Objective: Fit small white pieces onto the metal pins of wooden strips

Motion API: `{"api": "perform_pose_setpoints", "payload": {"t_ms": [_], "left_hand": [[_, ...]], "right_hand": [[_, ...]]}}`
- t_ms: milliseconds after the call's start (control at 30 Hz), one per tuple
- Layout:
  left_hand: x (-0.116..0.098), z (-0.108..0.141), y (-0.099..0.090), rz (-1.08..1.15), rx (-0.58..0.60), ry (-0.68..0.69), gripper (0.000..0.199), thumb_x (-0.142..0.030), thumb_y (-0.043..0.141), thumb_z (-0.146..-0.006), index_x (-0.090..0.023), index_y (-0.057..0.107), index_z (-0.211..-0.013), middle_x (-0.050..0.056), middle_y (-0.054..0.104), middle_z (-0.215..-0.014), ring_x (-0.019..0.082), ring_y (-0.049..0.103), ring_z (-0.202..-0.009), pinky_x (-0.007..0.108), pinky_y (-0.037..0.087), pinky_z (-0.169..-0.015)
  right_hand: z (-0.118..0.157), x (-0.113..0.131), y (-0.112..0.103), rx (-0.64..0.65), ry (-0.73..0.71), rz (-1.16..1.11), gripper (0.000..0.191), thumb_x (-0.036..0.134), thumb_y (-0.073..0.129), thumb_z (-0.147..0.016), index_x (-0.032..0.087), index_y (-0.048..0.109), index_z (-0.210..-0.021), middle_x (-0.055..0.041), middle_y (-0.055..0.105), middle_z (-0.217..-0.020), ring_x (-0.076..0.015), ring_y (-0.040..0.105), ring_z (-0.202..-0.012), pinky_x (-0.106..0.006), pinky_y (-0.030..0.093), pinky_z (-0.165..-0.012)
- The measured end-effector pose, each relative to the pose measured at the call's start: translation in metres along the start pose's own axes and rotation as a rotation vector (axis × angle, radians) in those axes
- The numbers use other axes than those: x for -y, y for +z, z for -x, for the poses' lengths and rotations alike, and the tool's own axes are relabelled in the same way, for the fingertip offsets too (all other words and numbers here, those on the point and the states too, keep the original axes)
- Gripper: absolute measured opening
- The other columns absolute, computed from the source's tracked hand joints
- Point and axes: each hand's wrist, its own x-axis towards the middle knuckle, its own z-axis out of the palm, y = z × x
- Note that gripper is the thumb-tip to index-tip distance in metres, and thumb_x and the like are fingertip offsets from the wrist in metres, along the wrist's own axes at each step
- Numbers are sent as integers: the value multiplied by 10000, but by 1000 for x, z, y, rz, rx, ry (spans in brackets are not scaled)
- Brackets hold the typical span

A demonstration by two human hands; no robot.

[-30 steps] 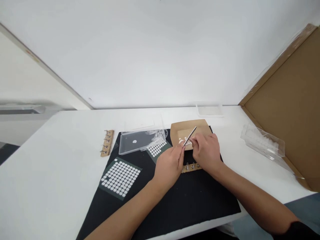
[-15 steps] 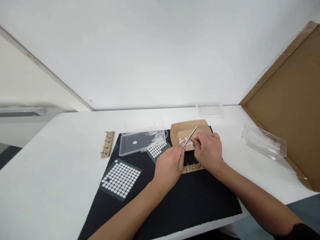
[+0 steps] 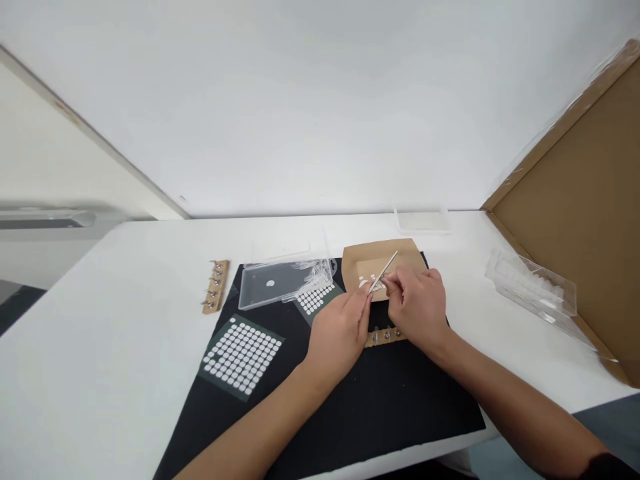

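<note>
My left hand is closed, pinching a thin straight stick with a pale, silvery face between thumb and fingers. The stick slants up and away to the right, over a brown cardboard tray. Right beside it, my right hand is closed too, its thumb and fingertips pressed together near the stick; whatever they hold is too small to make out. Small white round pieces lie in the tray. Below the hands, a brown strip with metal clips rests on the black mat, partly covered by my left hand.
Two dark sheets of white round stickers lie on the mat, beside a clear plastic box with thin clear pieces. Another clip strip is at left. Clear boxes stand right and back, near a cardboard panel.
The stick in my left hand has turned slightly, so its face looks paler than before. Both hands stay in nearly the same place.
</note>
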Motion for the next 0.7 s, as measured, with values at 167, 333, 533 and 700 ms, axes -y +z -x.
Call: {"api": "perform_pose_setpoints", "payload": {"t_ms": [167,333,533,700], "left_hand": [[0,-1,-1,-3,9,-8,359,-267,387,-1146,-145,705,-1260,64,736,-799,207,693,-722,301,535,-661],[0,-1,-2,9,11,-9,349,-268,414,-1139,-132,713,-1256,71,737,-816,220,697,-746,314,545,-683],[-1,-1,-2,20,-22,19,321,-243,436,-1131,-133,708,-1261,65,736,-831,212,693,-743,308,533,-668],[-2,0,-2,27,-55,39,332,-229,419,-1136,-114,683,-1300,61,720,-810,201,679,-721,298,536,-655]], "right_hand": [[-1,0,1,50,-31,-23,230,195,543,-1021,216,593,-797,3,725,-675,-166,614,-594,-344,289,-744],[-2,-1,1,13,2,-8,224,195,538,-1023,213,601,-808,12,698,-643,-163,575,-561,-345,294,-761],[-3,-4,3,-43,10,-14,208,193,559,-1010,214,597,-806,31,670,-616,-153,544,-530,-344,277,-738],[-5,-5,2,-1,-35,-55,209,196,548,-1025,214,595,-823,25,704,-660,-154,571,-554,-341,281,-740]]}}
